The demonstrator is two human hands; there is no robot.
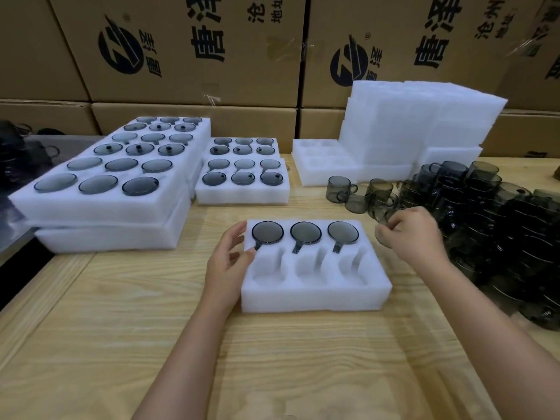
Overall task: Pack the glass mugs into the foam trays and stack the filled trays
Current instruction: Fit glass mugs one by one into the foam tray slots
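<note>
The fingers (391,221) of the right hand (412,237) were curled round a smoky glass mug (380,214) at the near edge of the mug pile (485,213), apparently pinching it by rim and wall, though the clear glass made the exact contact hard to read. The left hand (230,259) held nothing. Its fingers were loosely bent, with a fingertip touching the left edge of the foam tray (315,295), as if steadying it.

That tray lay on the counter (151,328) between the two hands. Its back row held three seated mugs (305,232), handles pointing toward the person, and the front pockets (309,268) stood empty.

The mug looked light, rigid, slick and brittle, so a grip across the body or through the handle would probably serve best, lowered straight into a pocket. The foam seemed soft and featherweight, likely to slide unless held.

Further out, filled trays (103,204) were stacked at the left, empty trays (424,125) were piled behind, and cartons (194,56) stood beyond.
</note>
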